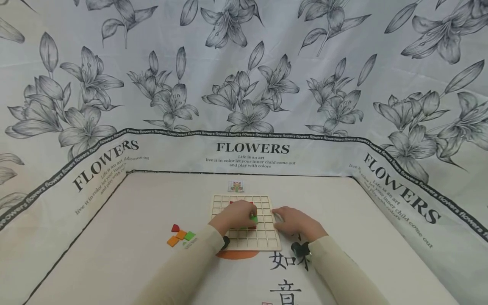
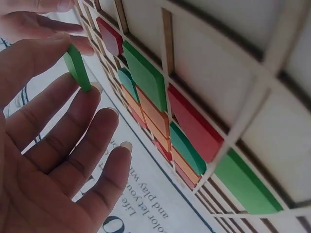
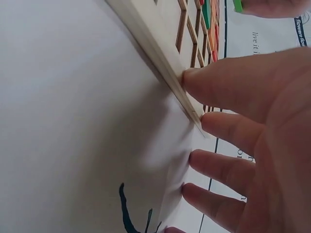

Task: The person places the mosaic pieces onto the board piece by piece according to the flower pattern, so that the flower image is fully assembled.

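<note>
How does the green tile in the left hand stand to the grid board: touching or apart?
Apart. The left wrist view shows the green tile pinched in the left hand, with pale cloth visible between it and the grid board.

The cloth (image 1: 251, 153) reads "FLOWERS" and "Life is an art" — its black band (image 1: 244, 134) repeats "flowers" — and the desk (image 1: 137, 220) bears 如 and 音.

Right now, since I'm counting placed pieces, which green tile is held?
The green tile pinched by the left hand; the other green tiles sit in the gridded board or lie loose on the table.
</note>
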A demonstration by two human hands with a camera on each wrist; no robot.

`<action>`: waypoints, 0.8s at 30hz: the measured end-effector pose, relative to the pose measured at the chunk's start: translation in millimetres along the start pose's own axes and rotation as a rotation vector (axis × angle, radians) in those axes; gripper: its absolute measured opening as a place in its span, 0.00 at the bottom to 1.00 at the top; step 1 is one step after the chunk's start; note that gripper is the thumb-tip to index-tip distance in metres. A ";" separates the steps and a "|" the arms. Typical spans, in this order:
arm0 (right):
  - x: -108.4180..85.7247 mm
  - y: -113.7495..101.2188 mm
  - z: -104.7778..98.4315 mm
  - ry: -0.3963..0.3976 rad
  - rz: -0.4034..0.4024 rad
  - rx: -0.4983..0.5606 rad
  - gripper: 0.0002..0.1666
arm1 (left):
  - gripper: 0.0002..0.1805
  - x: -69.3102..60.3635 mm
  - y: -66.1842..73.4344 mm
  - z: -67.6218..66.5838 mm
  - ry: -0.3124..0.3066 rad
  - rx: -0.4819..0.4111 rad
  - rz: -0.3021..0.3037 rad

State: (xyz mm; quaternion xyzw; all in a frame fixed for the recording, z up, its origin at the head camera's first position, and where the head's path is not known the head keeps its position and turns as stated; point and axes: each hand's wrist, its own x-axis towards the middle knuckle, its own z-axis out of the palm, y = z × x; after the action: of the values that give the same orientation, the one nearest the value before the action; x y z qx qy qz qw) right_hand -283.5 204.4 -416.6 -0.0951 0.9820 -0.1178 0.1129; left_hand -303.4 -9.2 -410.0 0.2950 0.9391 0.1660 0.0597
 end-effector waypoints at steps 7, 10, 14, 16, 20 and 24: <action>2.3 -1.0 0.5 0.003 0.000 -0.038 0.32 | 0.07 6.3 7.1 1.7 -0.016 0.027 0.023; 2.9 -1.0 1.8 0.004 0.006 -0.040 0.32 | 0.08 8.1 9.2 3.4 -0.021 0.034 0.018; 2.9 -0.7 3.1 0.004 0.004 -0.030 0.32 | 0.08 9.9 12.6 5.5 -0.030 0.017 -0.002; 2.6 -0.4 3.3 0.002 0.004 -0.023 0.32 | 0.08 11.7 14.0 7.5 -0.040 0.006 -0.012; 1.4 0.2 3.8 -0.001 0.007 -0.013 0.32 | 0.09 14.2 15.2 10.7 -0.061 -0.016 -0.021; -0.3 -1.2 3.0 -0.001 0.009 -0.003 0.32 | 0.07 15.0 15.2 11.4 -0.065 -0.018 -0.010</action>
State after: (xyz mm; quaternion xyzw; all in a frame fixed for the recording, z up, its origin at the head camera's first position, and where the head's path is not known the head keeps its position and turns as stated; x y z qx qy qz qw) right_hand -282.2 202.6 -419.1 -0.0909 0.9825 -0.1156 0.1140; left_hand -305.2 14.3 -415.6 0.2947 0.9366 0.1647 0.0936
